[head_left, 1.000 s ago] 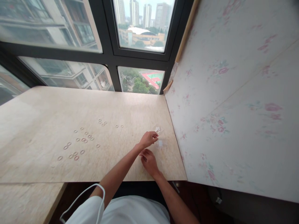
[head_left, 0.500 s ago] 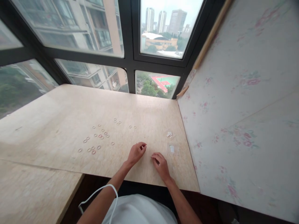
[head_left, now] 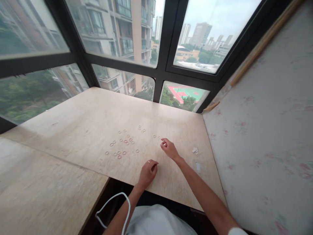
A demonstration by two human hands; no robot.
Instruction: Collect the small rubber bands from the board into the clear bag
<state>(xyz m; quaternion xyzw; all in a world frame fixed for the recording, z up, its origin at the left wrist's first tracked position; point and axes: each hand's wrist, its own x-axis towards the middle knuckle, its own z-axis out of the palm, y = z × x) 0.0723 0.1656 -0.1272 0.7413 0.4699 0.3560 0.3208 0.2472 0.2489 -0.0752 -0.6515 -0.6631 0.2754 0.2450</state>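
Note:
Several thin small rings lie scattered on the pale stone-patterned sill, most of them grey and a few reddish. My right hand reaches forward over the sill, index finger and thumb curled toward each other. Its fingertips are right beside a small ring at the right end of the scatter; anything between them is too small to make out. My left hand rests near the front edge with fingers curled in and the tips pressed together, hiding any contents. A band shows on one of its fingers.
White scraps and a clear plastic bag lie at the right, near the flower-patterned wall. Dark-framed windows stand behind the sill. A white cable loops by my left forearm.
My right hand has moved forward and left to the rings at the right end of the scatter. My left hand has drawn back toward the front edge. The view has turned left.

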